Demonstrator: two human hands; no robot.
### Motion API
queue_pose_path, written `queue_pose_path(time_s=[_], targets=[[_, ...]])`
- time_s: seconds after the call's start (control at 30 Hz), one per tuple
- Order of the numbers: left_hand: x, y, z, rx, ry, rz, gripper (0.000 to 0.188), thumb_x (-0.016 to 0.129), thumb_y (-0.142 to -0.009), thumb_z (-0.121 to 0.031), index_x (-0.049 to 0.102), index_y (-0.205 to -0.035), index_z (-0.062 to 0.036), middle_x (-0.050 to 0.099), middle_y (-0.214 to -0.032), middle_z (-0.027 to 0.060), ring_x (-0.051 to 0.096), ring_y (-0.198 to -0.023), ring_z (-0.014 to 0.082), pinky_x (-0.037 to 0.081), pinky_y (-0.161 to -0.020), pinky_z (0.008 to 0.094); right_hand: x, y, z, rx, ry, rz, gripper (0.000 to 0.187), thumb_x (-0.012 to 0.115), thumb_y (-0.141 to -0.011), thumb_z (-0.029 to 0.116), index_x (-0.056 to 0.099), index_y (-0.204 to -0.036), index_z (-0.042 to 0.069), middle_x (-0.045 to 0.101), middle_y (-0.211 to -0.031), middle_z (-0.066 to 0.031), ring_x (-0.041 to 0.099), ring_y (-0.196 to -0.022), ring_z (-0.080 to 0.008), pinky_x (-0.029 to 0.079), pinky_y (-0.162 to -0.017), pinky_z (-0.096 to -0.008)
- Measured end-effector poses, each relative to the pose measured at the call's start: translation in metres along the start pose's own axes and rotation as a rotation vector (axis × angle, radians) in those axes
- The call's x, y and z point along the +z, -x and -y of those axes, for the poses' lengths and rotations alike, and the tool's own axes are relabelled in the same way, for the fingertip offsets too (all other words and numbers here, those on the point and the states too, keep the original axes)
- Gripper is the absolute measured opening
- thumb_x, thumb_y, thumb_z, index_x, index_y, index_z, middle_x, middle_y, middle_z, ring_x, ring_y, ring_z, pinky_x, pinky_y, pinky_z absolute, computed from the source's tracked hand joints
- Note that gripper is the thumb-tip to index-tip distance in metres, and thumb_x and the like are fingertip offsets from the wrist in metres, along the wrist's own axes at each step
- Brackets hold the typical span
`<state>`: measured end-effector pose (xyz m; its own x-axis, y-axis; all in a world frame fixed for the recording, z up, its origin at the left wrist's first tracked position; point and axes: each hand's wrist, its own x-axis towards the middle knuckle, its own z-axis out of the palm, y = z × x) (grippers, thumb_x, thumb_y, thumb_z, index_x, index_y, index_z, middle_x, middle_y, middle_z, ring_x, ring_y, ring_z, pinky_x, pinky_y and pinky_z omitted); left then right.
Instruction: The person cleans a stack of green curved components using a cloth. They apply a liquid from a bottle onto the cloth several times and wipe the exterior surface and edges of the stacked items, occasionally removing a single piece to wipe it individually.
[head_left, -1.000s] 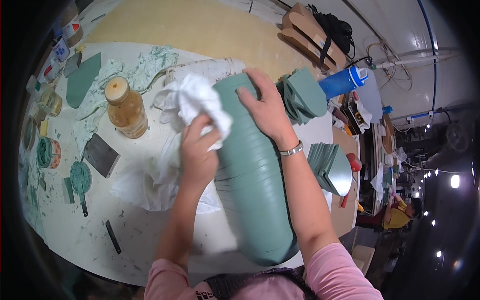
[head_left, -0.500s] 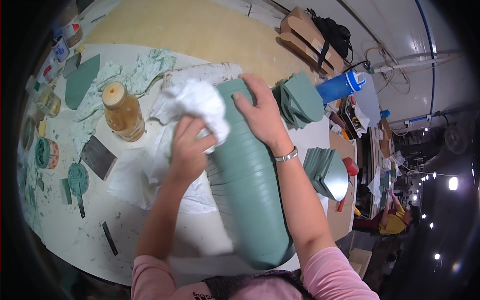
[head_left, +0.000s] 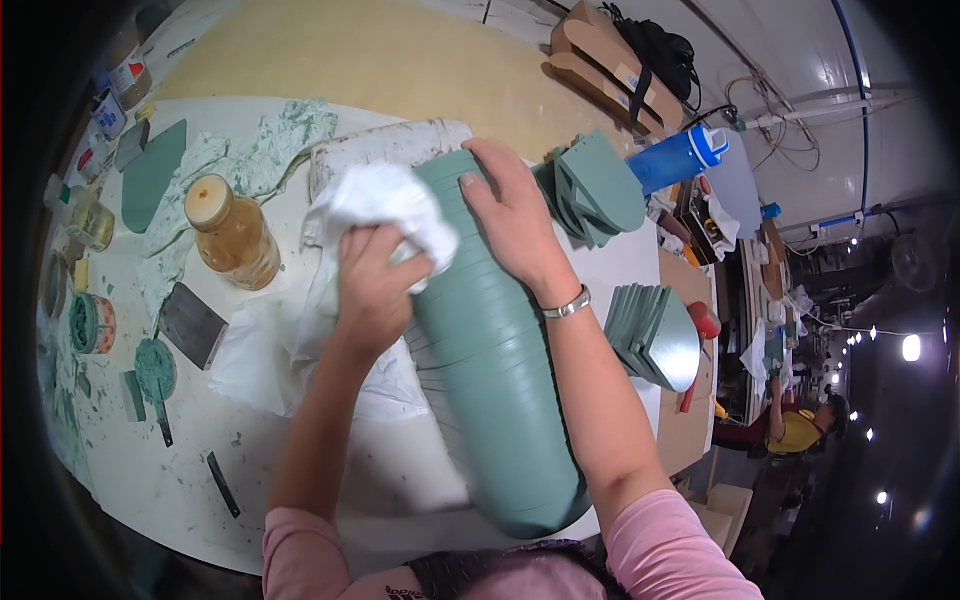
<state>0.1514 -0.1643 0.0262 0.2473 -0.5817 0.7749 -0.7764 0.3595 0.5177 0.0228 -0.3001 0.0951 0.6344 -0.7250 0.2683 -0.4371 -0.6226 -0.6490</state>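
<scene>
A long, rounded green shell (head_left: 500,400) with grooves across it lies in front of me, its rounded end toward my body. My left hand (head_left: 375,280) grips a bunched white cloth (head_left: 375,195) at the shell's upper left side. The cloth's edge is blurred and meets the green surface. My right hand (head_left: 517,225) holds the shell near its far end, thumb on top and fingers curled over the right side. Under and left of the shell lie a pale padded support (head_left: 390,460) and crumpled white sheets (head_left: 260,355).
On the left stand a capped jar of amber liquid (head_left: 235,240), a dark flat block (head_left: 192,325) and a tub of green paste (head_left: 92,323). Stacked green plates (head_left: 655,335) and a blue bottle (head_left: 675,162) sit right. A person in yellow (head_left: 800,430) is farther off.
My left hand and the cloth have shifted slightly along the shell's left side. My right hand keeps its hold. The whole view has moved a little.
</scene>
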Motion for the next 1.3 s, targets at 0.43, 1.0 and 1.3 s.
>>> queue_pose_path(time_s=[0.43,1.0,1.3], targets=[[0.015,-0.025,0.000,-0.559,0.498,-0.046,0.041,0.053,-0.095,-0.002,0.055,-0.136,0.0060,0.053,-0.145,0.0239,0.049,-0.136,0.0381,0.037,-0.113,0.0368,0.004,0.000,0.002,-0.017,-0.053,0.022,0.042,0.061,-0.095,0.022,0.056,-0.131,0.002,0.056,-0.137,-0.0182,0.048,-0.129,-0.0388,0.038,-0.111,-0.0417],[0.017,0.034,-0.012,-0.820,0.570,-0.039,0.045,0.053,-0.098,-0.008,0.052,-0.141,0.0063,0.051,-0.148,0.0223,0.044,-0.142,0.0337,0.033,-0.116,0.0368,-0.006,0.002,-0.010,-0.019,0.008,0.003,0.041,0.061,-0.095,0.021,0.057,-0.131,0.001,0.056,-0.137,-0.0205,0.048,-0.130,-0.0389,0.037,-0.112,-0.0425],[0.039,-0.015,0.000,-0.474,0.380,0.024,0.040,0.054,-0.100,-0.015,0.058,-0.135,0.0039,0.056,-0.143,0.0198,0.044,-0.140,0.0340,0.030,-0.118,0.0409,-0.002,0.000,-0.009,-0.061,-0.021,-0.033,0.035,0.054,-0.097,0.017,0.057,-0.129,0.003,0.057,-0.133,-0.0186,0.050,-0.126,-0.0384,0.039,-0.110,-0.0412]])
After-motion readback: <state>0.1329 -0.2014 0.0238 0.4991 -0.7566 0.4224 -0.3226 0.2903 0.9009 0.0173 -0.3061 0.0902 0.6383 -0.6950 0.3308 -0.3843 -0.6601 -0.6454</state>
